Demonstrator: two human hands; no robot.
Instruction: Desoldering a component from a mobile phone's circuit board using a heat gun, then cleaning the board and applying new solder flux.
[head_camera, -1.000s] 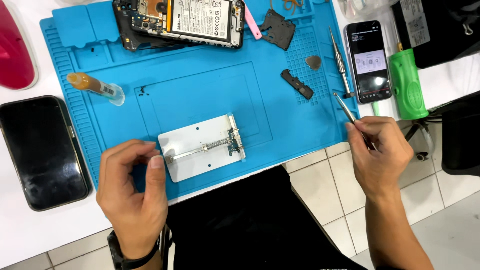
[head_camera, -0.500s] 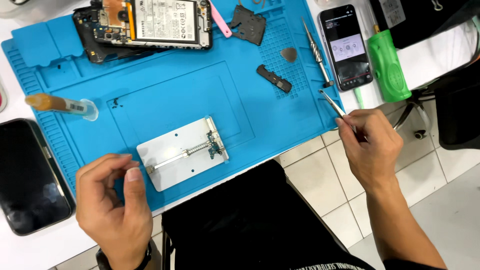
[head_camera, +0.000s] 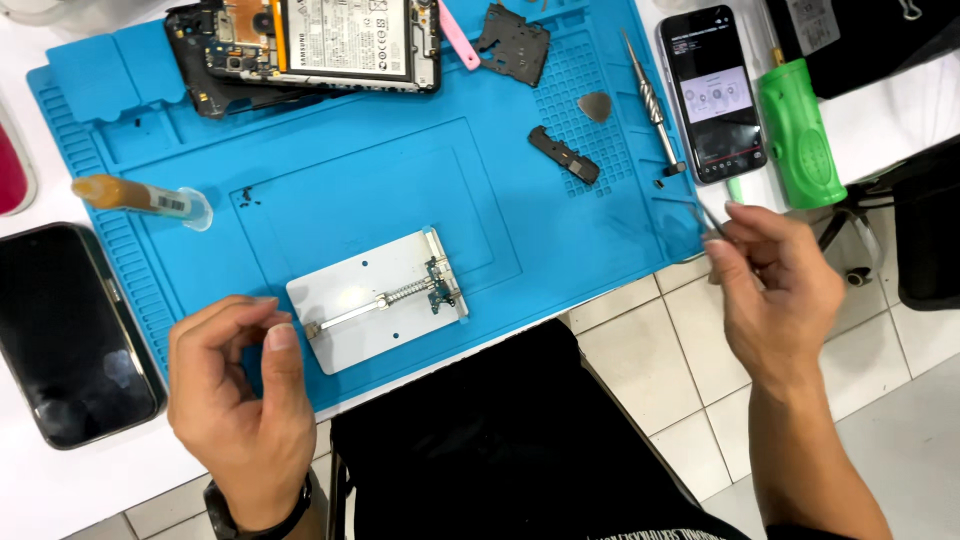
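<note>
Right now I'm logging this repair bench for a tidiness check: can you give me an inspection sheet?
Surface: blue mat on a white table.
Job's things: metal jig clamping a small board; tweezers.
Clutter: opened phone, syringe, dark phone, lit phone, green tool, screwdriver, pick, black parts.
Grippers: left hand beside the jig, empty; right hand pinching the tweezers.
Cables: nothing seen.
Surroundings: tiled floor.
</note>
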